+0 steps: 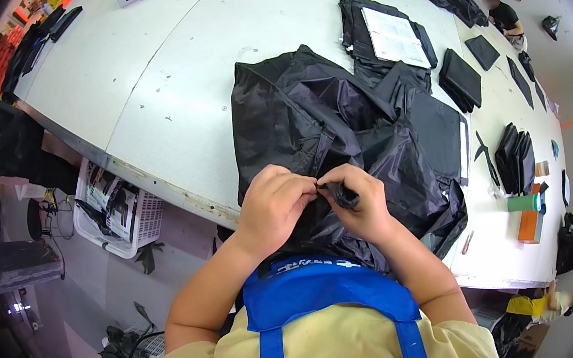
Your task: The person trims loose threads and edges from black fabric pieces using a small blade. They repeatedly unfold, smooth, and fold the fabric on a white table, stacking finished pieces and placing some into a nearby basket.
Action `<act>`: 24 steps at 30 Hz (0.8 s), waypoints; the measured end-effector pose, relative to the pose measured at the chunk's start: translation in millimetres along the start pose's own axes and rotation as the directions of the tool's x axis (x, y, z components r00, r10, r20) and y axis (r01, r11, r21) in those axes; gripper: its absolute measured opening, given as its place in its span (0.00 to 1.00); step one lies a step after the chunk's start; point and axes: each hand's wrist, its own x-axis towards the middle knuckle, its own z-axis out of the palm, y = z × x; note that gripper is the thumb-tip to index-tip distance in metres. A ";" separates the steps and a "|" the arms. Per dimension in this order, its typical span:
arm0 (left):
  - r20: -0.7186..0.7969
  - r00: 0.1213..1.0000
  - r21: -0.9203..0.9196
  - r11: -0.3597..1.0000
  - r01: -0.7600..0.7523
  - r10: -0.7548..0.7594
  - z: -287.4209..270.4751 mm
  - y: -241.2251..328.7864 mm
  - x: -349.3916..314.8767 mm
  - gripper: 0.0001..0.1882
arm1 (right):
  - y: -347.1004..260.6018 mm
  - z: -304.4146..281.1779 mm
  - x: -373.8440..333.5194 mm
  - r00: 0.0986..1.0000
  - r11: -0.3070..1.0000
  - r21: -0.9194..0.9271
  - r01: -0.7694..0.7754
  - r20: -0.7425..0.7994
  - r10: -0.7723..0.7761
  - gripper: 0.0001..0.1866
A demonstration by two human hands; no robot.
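A large crumpled piece of thin, shiny black fabric [284,100] lies on the white table [173,71], spreading from its middle to the near edge in front of my blue apron. My left hand [270,208] is closed, thumb and forefinger pinched on a bit of the fabric. Tip to tip with it, my right hand [361,202] is closed on the same spot, and a bunched fold of the black fabric sits inside its curled fingers. The exact part between the fingertips is too small to make out.
Beyond the fabric lies a black stack with a printed sheet [394,37]. Folded black pieces [460,79], scissors [488,161] and a green roll [522,203] are to the right. A white basket [115,207] stands below the table's left edge. Other people work around the table.
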 end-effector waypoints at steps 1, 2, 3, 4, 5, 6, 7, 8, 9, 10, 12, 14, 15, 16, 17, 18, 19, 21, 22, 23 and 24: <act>-0.001 1.000 -0.002 1.000 -0.025 0.025 1.7 1.0 -1.7 0.10 | 0.9 1.0 -3.8 1.000 1.000 -0.005 0.016 -0.017 -0.016 0.22; -0.002 0.999 -0.004 0.999 -0.050 0.050 3.7 2.5 -3.6 0.10 | 1.5 1.6 -7.5 0.999 0.999 -0.010 0.032 -0.034 -0.032 0.22; 0.034 0.996 0.054 0.995 -0.086 0.085 11.3 -1.5 -0.7 0.08 | 10.4 -0.9 -6.0 0.998 1.000 -0.020 0.017 -0.063 -0.018 0.22; 0.096 0.993 0.003 0.998 -0.064 0.064 17.6 1.6 -9.6 0.09 | 12.5 -0.9 -8.9 0.996 1.000 -0.015 -0.009 -0.088 0.007 0.22; 0.159 0.986 -0.045 0.998 -0.038 0.045 24.2 2.6 -19.7 0.09 | 15.3 -1.3 -12.3 0.993 0.999 -0.009 -0.035 -0.113 0.033 0.22; 0.280 0.960 -0.053 0.999 -0.010 0.024 24.2 -0.8 -27.4 0.09 | 19.9 -3.7 -19.5 0.998 0.998 0.007 -0.060 0.006 0.060 0.22; 0.336 0.941 -0.076 0.997 -0.022 0.046 17.9 -3.3 -30.9 0.08 | 24.2 -0.2 -30.3 0.996 0.996 0.051 -0.066 0.057 0.063 0.23; 0.343 0.939 -0.155 0.987 0.054 0.003 11.2 -10.4 -31.1 0.08 | 25.9 -4.3 -37.5 0.982 0.996 0.062 -0.060 0.183 0.048 0.23; 0.344 0.938 -0.234 0.964 0.124 -0.037 6.1 -20.4 -25.0 0.07 | 28.7 -11.2 -42.5 0.950 0.996 0.068 -0.050 0.310 0.026 0.23; 0.139 0.988 -0.224 0.970 0.092 -0.061 1.2 -33.9 -13.8 0.08 | 31.5 -10.9 -49.4 0.908 0.995 0.081 -0.051 0.420 0.012 0.22; -0.037 0.865 -0.146 0.859 0.491 -0.501 -11.6 -65.3 23.3 0.13 | 37.6 -5.9 -68.8 0.761 0.989 -0.015 -0.149 0.637 0.125 0.18; -0.226 0.921 0.273 0.887 0.374 -0.318 -5.3 -129.4 56.4 0.26 | 43.2 -3.2 -84.4 0.517 0.908 -0.184 -0.376 0.772 0.371 0.15; -0.301 0.885 0.400 0.795 0.455 -0.355 0.6 -157.2 74.2 0.31 | 43.5 -2.2 -83.6 0.446 0.888 -0.263 -0.378 0.788 0.424 0.15; -0.242 0.815 0.153 0.808 0.568 -0.527 1.8 -179.3 98.1 0.36 | 43.1 -2.7 -81.5 0.369 0.863 -0.343 -0.371 0.799 0.475 0.15; -0.134 0.730 -0.100 0.742 0.663 -0.670 4.9 -195.6 118.0 0.41 | 42.1 -3.4 -81.1 0.285 0.832 -0.424 -0.357 0.799 0.529 0.14; -0.093 0.674 -0.194 0.678 0.709 -0.733 9.4 -197.3 137.2 0.41 | 53.6 3.3 -92.9 0.238 0.829 -0.469 -0.303 0.806 0.543 0.14; -0.038 0.622 -0.277 0.606 0.746 -0.782 15.9 -190.5 160.2 0.41 | 52.3 4.3 -87.0 0.185 0.817 -0.492 -0.300 0.811 0.555 0.15; 0.093 0.600 -0.259 0.562 0.785 -0.795 24.0 -200.7 184.8 0.41 | 42.0 5.3 -61.9 0.080 0.798 -0.535 -0.278 0.814 0.575 0.17; 0.175 0.619 -0.161 0.598 0.786 -0.766 30.7 -211.7 190.2 0.40 | 39.2 2.6 -54.4 0.014 0.774 -0.539 -0.333 0.818 0.575 0.19; 0.258 0.626 -0.063 0.634 0.771 -0.736 37.3 -222.6 193.7 0.40 | 35.5 -10.2 -38.5 0.110 0.867 -0.394 -0.306 0.890 0.443 0.19; 0.337 0.669 0.024 0.716 0.698 -0.663 42.7 -224.5 191.9 0.36 | 31.9 -29.7 -14.3 0.203 0.934 -0.235 -0.269 0.934 0.293 0.20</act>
